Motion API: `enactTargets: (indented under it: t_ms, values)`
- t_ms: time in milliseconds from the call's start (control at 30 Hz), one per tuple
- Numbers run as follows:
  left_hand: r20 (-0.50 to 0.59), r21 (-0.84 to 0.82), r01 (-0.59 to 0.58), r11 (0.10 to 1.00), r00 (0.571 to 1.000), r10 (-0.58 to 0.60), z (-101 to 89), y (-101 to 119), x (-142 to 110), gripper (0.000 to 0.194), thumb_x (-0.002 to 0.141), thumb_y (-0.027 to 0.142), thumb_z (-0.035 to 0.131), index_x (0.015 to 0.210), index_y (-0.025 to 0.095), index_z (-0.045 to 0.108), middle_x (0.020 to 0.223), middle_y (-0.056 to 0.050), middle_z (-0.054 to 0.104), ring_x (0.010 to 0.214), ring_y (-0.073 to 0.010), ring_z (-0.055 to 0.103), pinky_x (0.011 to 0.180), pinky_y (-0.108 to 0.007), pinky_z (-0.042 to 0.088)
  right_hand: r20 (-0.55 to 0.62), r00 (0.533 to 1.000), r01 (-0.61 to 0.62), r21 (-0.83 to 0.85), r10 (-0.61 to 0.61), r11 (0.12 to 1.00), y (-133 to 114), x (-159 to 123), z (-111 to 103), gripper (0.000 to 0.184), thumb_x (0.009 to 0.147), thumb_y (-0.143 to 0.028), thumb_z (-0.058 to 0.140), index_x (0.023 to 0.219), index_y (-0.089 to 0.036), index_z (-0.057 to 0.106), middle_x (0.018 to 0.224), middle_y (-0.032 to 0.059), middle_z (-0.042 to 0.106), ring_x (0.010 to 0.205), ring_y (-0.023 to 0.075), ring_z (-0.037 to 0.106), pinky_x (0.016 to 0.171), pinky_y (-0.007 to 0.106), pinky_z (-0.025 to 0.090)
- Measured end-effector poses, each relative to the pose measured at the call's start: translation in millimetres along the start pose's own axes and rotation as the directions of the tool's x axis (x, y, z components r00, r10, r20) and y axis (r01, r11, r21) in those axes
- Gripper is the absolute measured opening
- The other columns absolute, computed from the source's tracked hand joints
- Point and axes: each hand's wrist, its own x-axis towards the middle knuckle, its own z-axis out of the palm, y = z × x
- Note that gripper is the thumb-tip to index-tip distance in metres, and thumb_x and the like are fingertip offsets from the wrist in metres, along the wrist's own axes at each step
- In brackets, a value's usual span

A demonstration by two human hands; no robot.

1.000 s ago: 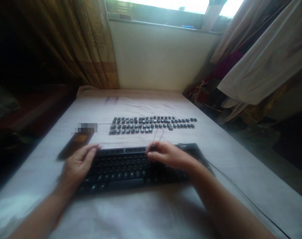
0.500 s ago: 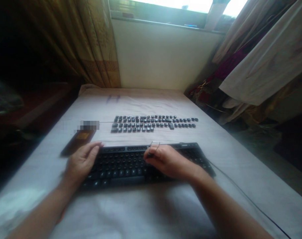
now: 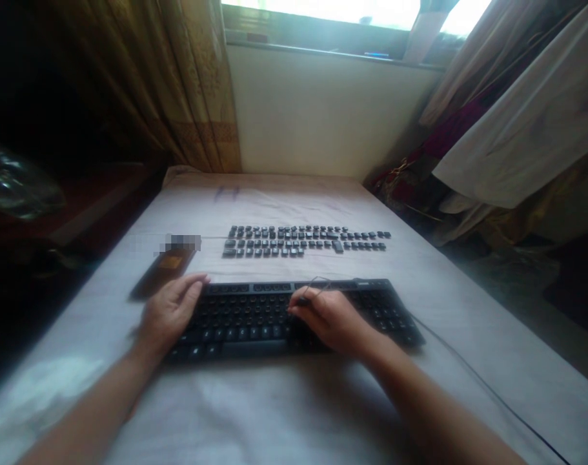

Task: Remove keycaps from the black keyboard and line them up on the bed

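A black keyboard [image 3: 255, 351] lies across the bed in front of me. Most of its upper rows show bare key stems, while some caps stay on the lower rows. At its left end, my left hand [image 3: 170, 316] grips the edge with the thumb along the top. Over the middle of the board, my right hand [image 3: 330, 316] is closed round a wire keycap puller [image 3: 317, 281], its thin wire loops sticking up past the fingers. A black piece shows at the fingertips; I cannot make out whether it is a keycap or the handle.
Beyond the keyboard, removed keycaps [image 3: 264, 244] lie in several rows on the pale sheet [image 3: 284, 413]. A brown, dark-edged object [image 3: 165, 268], partly blurred out, lies at left. The keyboard's cable [image 3: 472, 368] runs off to the right. Hanging cloths [image 3: 516, 129] flank the bed's right side.
The view has shifted slightly, so everything sits a little further right. In my right hand the puller's wire loops have tilted over to the right. My left hand keeps its place on the keyboard.
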Motion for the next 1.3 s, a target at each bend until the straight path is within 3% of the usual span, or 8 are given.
enactTargets:
  t_ms: [233, 400, 633, 733, 967, 1167, 1267, 1300]
  values:
    - [-0.007, 0.032, -0.029, 0.999, 1.0, 0.029, 0.5, 0.3, -0.1, 0.041, 0.092, 0.049, 0.045, 0.104, 0.021, 0.072, 0.105, -0.008, 0.077, 0.1, -0.0263, 0.071, 0.089, -0.037, 0.055, -0.098, 0.992, -0.058, 0.153, 0.074, 0.986, 6.0, -5.2, 7.8, 0.012, 0.093, -0.03, 0.054, 0.09, -0.022, 0.062, 0.08, 0.0041, 0.072, 0.071, 0.0171, 0.067, 0.069, 0.029, 0.052]
    - [-0.006, 0.06, -0.041, 0.997, 0.999, 0.041, 0.8, 0.5, 0.7, 0.043, 0.092, 0.051, 0.044, 0.103, 0.02, 0.073, 0.103, -0.009, 0.077, 0.098, -0.0273, 0.071, 0.086, -0.037, 0.055, -0.101, 0.933, -0.211, 0.627, 0.346, 0.75, 14.4, -5.5, 17.6, 0.034, 0.087, -0.053, 0.061, 0.09, -0.02, 0.058, 0.082, 0.0064, 0.075, 0.068, 0.0177, 0.071, 0.061, 0.03, 0.058]
    - [-0.014, 0.089, -0.062, 0.994, 0.998, 0.063, 1.4, -0.1, 1.6, 0.042, 0.092, 0.05, 0.044, 0.103, 0.022, 0.073, 0.102, -0.007, 0.077, 0.097, -0.0259, 0.071, 0.087, -0.035, 0.055, -0.065, 0.902, -0.231, 0.762, 0.426, 0.605, 12.1, -3.7, 10.9, 0.041, 0.078, -0.057, 0.072, 0.088, -0.019, 0.058, 0.08, 0.0046, 0.075, 0.065, 0.0165, 0.072, 0.06, 0.03, 0.06]
    - [-0.019, 0.101, -0.072, 0.992, 0.997, 0.074, 1.5, 0.3, 1.9, 0.041, 0.092, 0.05, 0.044, 0.103, 0.022, 0.073, 0.101, -0.007, 0.077, 0.096, -0.0254, 0.072, 0.085, -0.034, 0.056, -0.111, 0.9, -0.194, 0.765, 0.421, 0.615, 12.1, -3.7, 10.5, 0.042, 0.078, -0.057, 0.072, 0.089, -0.02, 0.059, 0.081, 0.0045, 0.076, 0.068, 0.0166, 0.072, 0.063, 0.03, 0.061]
    - [-0.025, 0.123, -0.116, 0.986, 0.993, 0.12, 3.0, -0.3, 0.7, 0.04, 0.094, 0.047, 0.043, 0.104, 0.021, 0.073, 0.101, -0.007, 0.077, 0.096, -0.0253, 0.072, 0.086, -0.034, 0.055, -0.182, 0.918, -0.16, 0.644, 0.352, 0.748, 10.5, -4.6, 18.8, 0.039, 0.081, -0.057, 0.068, 0.089, -0.019, 0.06, 0.077, 0.0057, 0.076, 0.067, 0.018, 0.072, 0.064, 0.032, 0.06]
    - [-0.016, 0.114, -0.22, 0.969, 0.975, 0.223, -6.7, 11.7, 1.5, 0.037, 0.094, 0.043, 0.047, 0.105, 0.018, 0.072, 0.103, -0.01, 0.076, 0.1, -0.0276, 0.069, 0.091, -0.04, 0.053, -0.25, 0.899, -0.126, 0.642, 0.361, 0.757, 8.7, -4.5, 18.1, 0.038, 0.082, -0.056, 0.067, 0.088, -0.019, 0.06, 0.077, 0.0051, 0.076, 0.065, 0.0172, 0.071, 0.065, 0.033, 0.061]
    - [0.074, 0.056, -0.347, 0.936, 0.936, 0.343, -14.5, 40.4, -6.0, 0.027, 0.092, 0.04, 0.056, 0.103, 0.023, 0.073, 0.101, -0.005, 0.077, 0.099, -0.0235, 0.069, 0.096, -0.037, 0.05, -0.267, 0.878, -0.138, 0.654, 0.397, 0.744, 9.5, -4.2, 18.4, 0.038, 0.081, -0.056, 0.069, 0.087, -0.019, 0.061, 0.077, 0.0049, 0.075, 0.064, 0.0167, 0.07, 0.064, 0.032, 0.061]
    - [0.177, -0.025, -0.443, 0.896, 0.88, 0.44, -15.6, 52.5, -10.9, 0.023, 0.093, 0.036, 0.056, 0.102, 0.023, 0.073, 0.097, -0.005, 0.077, 0.093, -0.0221, 0.07, 0.091, -0.036, 0.052, -0.269, 0.873, -0.142, 0.658, 0.407, 0.74, 9.6, -4.2, 18.4, 0.039, 0.08, -0.057, 0.069, 0.087, -0.019, 0.061, 0.077, 0.0048, 0.075, 0.064, 0.0169, 0.07, 0.063, 0.033, 0.061]
